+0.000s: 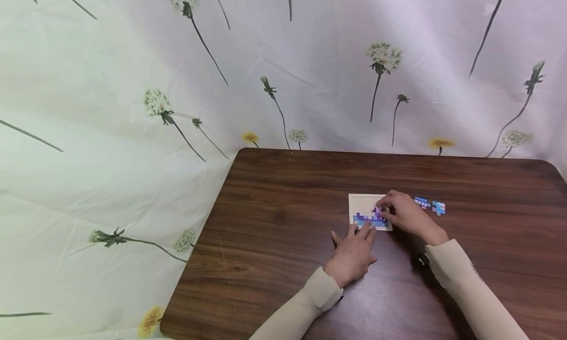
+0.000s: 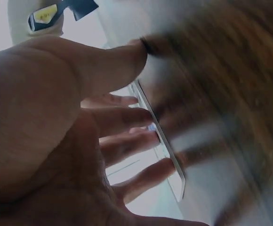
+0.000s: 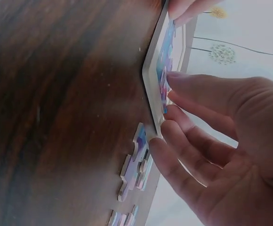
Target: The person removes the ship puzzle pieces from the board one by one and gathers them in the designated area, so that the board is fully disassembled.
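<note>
No readable writing anywhere here; the printing on the jigsaw is just blue, purple and white shapes, too small to make out.

The puzzle tray is a small pale square frame lying flat on the dark wood-grain table, a bit right of centre and well away from every table edge. Its near row is filled with joined pieces; the far half of the tray is bare board.

The left hand lies flat on the table with straight fingers, and its fingertips press on the tray's near edge. It grips nothing.

The right hand sits over the tray's right side, fingers bent down onto the fitted pieces at the right edge. From the right wrist view the fingers are laid along the tray rim and pieces, touching rather than wrapped round anything.

Two loose puzzle pieces lie just beside the right hand on its right, close to the tray but apart from it.

Plenty of open table left of the tray and toward the back edge, where a dandelion-print cloth hangs.
</note>
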Available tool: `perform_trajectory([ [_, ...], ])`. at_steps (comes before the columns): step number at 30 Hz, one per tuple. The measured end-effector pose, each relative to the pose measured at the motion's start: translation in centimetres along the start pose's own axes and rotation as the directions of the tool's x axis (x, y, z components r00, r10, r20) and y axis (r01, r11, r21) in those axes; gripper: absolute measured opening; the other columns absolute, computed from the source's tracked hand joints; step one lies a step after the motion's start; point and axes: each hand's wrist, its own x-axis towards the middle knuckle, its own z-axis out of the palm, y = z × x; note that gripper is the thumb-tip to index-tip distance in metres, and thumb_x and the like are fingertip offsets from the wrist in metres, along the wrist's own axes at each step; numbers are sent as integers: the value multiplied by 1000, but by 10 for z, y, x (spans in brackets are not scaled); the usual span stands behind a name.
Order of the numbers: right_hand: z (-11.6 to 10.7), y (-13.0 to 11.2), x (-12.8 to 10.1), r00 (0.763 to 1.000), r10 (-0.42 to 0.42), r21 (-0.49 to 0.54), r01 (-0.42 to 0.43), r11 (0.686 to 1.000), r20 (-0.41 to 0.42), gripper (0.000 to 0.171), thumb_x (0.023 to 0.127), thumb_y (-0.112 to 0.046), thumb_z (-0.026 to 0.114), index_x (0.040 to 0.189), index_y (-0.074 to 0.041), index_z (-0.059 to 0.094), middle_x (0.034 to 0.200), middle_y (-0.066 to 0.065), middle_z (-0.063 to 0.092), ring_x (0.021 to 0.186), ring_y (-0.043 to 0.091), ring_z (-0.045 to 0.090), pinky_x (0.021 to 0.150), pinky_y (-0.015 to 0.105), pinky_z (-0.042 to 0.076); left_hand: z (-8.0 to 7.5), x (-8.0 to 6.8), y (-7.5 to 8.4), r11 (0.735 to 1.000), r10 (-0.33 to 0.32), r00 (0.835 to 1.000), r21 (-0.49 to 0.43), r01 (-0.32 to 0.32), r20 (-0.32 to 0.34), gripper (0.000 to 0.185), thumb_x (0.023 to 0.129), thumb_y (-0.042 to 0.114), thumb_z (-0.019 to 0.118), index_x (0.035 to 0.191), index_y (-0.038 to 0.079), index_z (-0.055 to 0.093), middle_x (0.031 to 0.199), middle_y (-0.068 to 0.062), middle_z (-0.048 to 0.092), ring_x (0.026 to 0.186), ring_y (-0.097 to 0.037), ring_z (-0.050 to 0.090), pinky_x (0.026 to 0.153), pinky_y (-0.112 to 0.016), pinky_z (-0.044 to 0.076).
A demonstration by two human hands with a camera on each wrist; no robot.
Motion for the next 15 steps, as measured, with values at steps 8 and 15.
perform_trajectory([
  [8,-1,-1,-1,1000,1,-16,-1,1000,3,17,92,-3,76,108,-3,77,102,13,69,90,25,65,79,48,56,0,-1,7,997,-41,999,71,39,27,72,101,58,57,163,29,35,172,12,29,152,-19,39,105,-65,51],
  [15,4,2,-2,1000,24,24,-24,999,-2,16,91,0,76,106,-4,75,101,12,67,92,27,66,82,50,58,-1,-4,8,997,-49,999,55,48,21,73,100,60,58,163,31,35,172,14,28,148,-22,43,106,-63,51],
])
